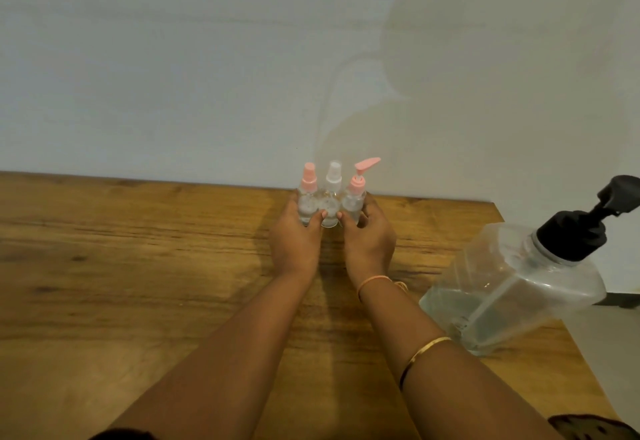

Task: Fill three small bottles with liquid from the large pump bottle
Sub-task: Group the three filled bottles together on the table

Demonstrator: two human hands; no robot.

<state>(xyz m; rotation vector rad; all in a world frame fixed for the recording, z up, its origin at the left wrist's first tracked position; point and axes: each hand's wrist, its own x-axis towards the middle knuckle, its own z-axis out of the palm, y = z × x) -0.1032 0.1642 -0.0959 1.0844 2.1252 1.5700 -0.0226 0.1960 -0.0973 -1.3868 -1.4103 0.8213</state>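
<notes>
Three small clear bottles stand upright in a tight row at the far edge of the wooden table (138, 266), close to the wall. The left bottle (307, 197) has a pink spray cap, the middle bottle (331, 193) a clear spray cap, the right bottle (356, 193) a pink pump. My left hand (294, 242) wraps the left side of the row and my right hand (370, 242) the right side, thumbs on the front. The large clear pump bottle (512, 287) with a black pump head stands to the right, partly filled with liquid.
A plain white wall (207, 75) rises directly behind the table. The table's right edge runs just past the large bottle, with grey floor (620, 335) beyond. Bare wood lies to the left of my arms.
</notes>
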